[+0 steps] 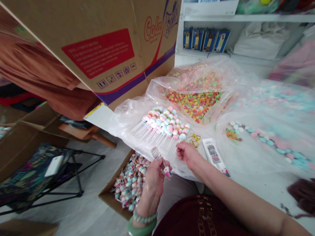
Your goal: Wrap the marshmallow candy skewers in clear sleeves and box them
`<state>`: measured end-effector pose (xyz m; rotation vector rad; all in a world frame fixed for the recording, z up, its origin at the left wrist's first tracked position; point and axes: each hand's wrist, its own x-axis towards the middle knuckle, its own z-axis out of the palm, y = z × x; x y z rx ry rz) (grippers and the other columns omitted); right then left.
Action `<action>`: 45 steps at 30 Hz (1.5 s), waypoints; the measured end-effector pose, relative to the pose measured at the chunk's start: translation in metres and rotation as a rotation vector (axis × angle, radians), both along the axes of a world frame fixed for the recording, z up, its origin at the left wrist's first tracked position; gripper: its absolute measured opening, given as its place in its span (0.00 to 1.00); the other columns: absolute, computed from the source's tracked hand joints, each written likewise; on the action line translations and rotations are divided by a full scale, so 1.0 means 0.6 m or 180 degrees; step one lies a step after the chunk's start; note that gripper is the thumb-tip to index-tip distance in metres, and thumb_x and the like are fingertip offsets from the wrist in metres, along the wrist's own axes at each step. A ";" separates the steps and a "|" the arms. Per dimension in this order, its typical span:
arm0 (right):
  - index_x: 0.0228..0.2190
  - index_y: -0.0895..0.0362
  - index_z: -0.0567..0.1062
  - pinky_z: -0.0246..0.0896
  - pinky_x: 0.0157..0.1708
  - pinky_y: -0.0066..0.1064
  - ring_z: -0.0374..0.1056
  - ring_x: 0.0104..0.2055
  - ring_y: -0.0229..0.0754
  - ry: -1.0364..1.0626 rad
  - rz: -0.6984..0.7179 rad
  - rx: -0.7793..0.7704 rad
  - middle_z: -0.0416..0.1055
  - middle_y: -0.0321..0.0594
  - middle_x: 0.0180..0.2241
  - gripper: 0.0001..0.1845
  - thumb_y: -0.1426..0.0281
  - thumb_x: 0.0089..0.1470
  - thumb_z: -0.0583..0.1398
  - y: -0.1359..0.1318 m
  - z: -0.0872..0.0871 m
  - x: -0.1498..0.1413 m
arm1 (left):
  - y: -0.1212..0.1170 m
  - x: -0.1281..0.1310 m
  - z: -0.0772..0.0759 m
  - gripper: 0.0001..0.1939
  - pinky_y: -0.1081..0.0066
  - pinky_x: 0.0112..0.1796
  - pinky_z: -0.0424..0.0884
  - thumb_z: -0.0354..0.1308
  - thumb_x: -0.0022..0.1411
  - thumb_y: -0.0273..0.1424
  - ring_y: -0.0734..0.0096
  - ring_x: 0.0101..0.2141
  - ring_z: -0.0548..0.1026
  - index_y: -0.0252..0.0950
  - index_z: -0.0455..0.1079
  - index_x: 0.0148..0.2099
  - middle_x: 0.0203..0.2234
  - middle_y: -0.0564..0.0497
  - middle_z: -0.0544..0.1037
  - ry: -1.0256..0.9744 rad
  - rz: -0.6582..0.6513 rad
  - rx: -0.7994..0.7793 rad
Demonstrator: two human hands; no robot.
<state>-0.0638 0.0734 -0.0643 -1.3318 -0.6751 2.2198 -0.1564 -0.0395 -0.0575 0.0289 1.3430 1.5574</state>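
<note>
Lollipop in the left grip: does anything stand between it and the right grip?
Nothing visible does. The lollipop, held in the left grip, faces the right grip across an open gap.

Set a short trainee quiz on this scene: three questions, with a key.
1. What does the left hand hold: (a) a round pink-and-white candy on a white stick, (b) a gold twist tie, or (c) a barcode strip?
2. True or false: the heap of round pastel lollipops lies on a clear plastic sheet.
3. Which wears the green bangle and pale beaded bracelet, the left hand or the right hand?

Key: 1. a; 2. true; 3. the left hand.
</note>
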 end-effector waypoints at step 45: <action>0.21 0.56 0.75 0.52 0.30 0.29 0.58 0.26 0.36 0.0008 -0.0401 0.1320 0.67 0.31 0.20 0.04 0.69 0.38 0.65 -0.032 0.014 0.150 | 0.100 0.114 0.012 0.17 0.76 0.23 0.62 0.71 0.41 0.35 0.78 0.24 0.68 0.32 0.72 0.32 0.25 0.54 0.73 -0.0207 -0.0515 0.0264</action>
